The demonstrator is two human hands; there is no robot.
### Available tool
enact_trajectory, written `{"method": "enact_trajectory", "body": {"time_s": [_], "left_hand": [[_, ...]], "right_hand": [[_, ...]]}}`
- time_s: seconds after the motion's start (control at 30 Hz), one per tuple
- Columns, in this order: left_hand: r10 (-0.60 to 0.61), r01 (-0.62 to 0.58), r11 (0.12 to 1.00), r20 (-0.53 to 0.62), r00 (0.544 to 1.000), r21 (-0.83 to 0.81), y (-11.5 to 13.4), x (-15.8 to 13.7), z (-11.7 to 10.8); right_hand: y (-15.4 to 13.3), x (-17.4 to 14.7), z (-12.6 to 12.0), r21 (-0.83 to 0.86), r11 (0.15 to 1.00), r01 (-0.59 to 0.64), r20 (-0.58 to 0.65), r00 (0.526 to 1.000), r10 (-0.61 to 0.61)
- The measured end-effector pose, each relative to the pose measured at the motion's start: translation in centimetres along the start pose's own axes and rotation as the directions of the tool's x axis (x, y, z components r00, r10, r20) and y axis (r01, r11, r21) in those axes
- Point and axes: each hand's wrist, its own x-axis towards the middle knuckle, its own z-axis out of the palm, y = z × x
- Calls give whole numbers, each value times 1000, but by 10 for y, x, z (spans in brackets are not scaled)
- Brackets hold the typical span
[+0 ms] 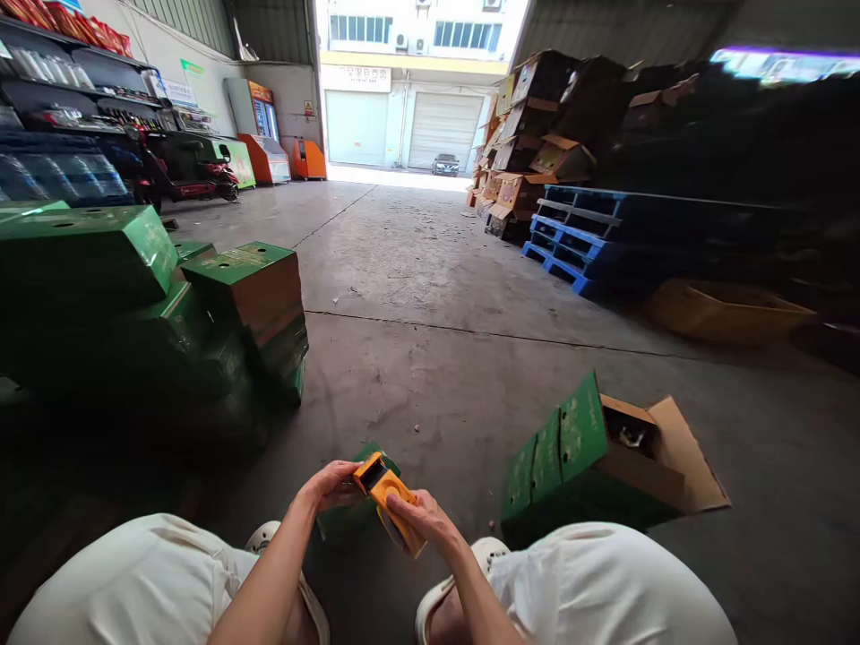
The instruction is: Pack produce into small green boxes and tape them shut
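An orange tape dispenser (385,488) is held low between my knees, tilted, with its dark-edged front end toward the upper left. My right hand (425,517) grips its body from the right, thumb on top. My left hand (333,485) has its fingers closed at the front end; whether they pinch the tape or the dispenser itself is too small to tell. Beneath both hands a small green box (346,522) stands on the floor between my shoes, partly hidden by the dispenser and my left hand.
Green cartons (245,269) are stacked at left. Near my right knee stand green boxes (561,439) beside an open-flapped carton (685,452). Blue pallets (578,237), a yellow tub (729,309) and piled cardboard boxes (520,188) line the right. A red scooter (181,184) is parked at left.
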Motion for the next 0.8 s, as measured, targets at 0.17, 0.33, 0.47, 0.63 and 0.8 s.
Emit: {"method": "enact_trajectory", "body": {"time_s": [0.17,0.33,0.47,0.63,0.8], "left_hand": [[63,-63,998,-11,998,23,2,3,0],[133,-123,987,-90,987,103,-4,18,2],[205,-165,962,-175,963,218,-6,30,-5],[346,-213,894,-306,887,394,13,40,-40],[456,-256,818,-310,834,516,20,55,-59]], "right_hand": [[-1,-4,-2,-28,1000,0,-2,1000,0],[-13,-2,6,65,997,-52,40,998,50],[-33,-10,6,99,982,-163,94,984,154],[-29,-38,-3,30,958,-284,28,959,283],[1,-44,8,7,962,-274,-15,961,274]]}}
